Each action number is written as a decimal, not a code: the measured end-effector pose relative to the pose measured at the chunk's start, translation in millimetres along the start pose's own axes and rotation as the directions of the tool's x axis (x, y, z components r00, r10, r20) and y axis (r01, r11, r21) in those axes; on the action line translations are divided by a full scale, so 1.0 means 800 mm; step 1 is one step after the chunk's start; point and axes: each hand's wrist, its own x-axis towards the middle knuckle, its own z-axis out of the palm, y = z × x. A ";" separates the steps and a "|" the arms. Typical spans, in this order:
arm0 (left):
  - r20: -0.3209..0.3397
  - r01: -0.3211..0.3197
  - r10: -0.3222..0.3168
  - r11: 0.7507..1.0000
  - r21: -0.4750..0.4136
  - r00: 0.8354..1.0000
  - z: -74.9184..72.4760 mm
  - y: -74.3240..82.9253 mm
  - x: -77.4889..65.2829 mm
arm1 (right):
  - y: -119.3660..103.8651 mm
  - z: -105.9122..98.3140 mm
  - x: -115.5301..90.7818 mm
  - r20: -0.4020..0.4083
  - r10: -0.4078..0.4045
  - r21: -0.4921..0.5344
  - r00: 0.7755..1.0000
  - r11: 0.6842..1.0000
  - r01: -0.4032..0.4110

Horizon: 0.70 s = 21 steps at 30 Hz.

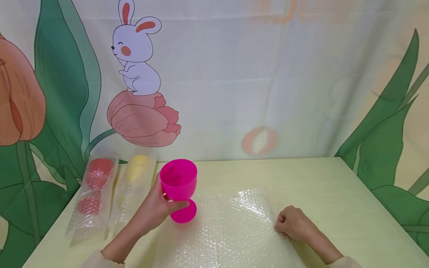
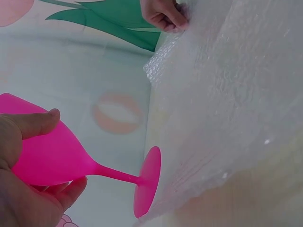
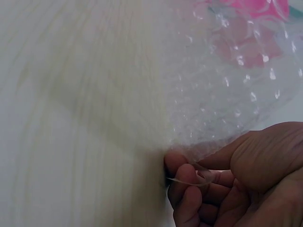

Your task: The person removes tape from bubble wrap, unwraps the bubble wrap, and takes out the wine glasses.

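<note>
Two packets (image 1: 92,191) lay on the worktop (image 1: 308,176), left of the cup (image 1: 181,186); the bubble sheet (image 1: 231,227) was right of the cup.

Indoor setup, room type unclear: pale table (image 1: 311,176) against cartoon-printed cloth backdrop (image 1: 214,74).

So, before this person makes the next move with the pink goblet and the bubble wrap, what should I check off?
1. Pink goblet gripped by the left hand: ok.
2. Edge of the bubble wrap sheet pinched by the right hand: ok.
3. Goblet covered: not ok, it is bare.
4. Goblet's base touching the sheet: cannot tell.
5. Sheet's near edge straight: cannot tell, it is cut off in the head view.
6. Red wrapped bundle clear of the sheet: ok, it lies off to the left.
</note>
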 end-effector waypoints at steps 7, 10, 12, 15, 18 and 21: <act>-0.001 -0.024 0.024 1.000 0.009 1.000 0.003 -0.001 0.016 | 0.000 -0.001 -0.002 -0.002 0.001 -0.002 1.000 1.000 -0.001; -0.003 -0.025 0.025 1.000 0.006 1.000 0.002 -0.001 0.022 | -0.001 -0.001 -0.002 -0.008 0.013 -0.004 1.000 1.000 -0.013; -0.007 -0.030 0.030 1.000 0.010 1.000 0.002 -0.001 0.025 | -0.002 -0.001 -0.002 -0.010 0.022 -0.006 1.000 1.000 -0.022; -0.014 -0.042 0.042 0.999 0.025 0.999 0.002 -0.003 0.030 | -0.003 -0.001 -0.002 -0.010 0.039 -0.006 0.999 0.999 -0.039; -0.022 -0.060 0.061 0.998 0.036 0.998 0.002 -0.005 0.037 | -0.004 -0.001 -0.001 -0.011 0.049 -0.006 0.999 0.999 -0.049; -0.031 -0.064 0.066 0.997 0.046 0.997 0.001 -0.005 0.044 | -0.004 0.000 -0.002 -0.012 0.053 -0.006 0.999 0.999 -0.053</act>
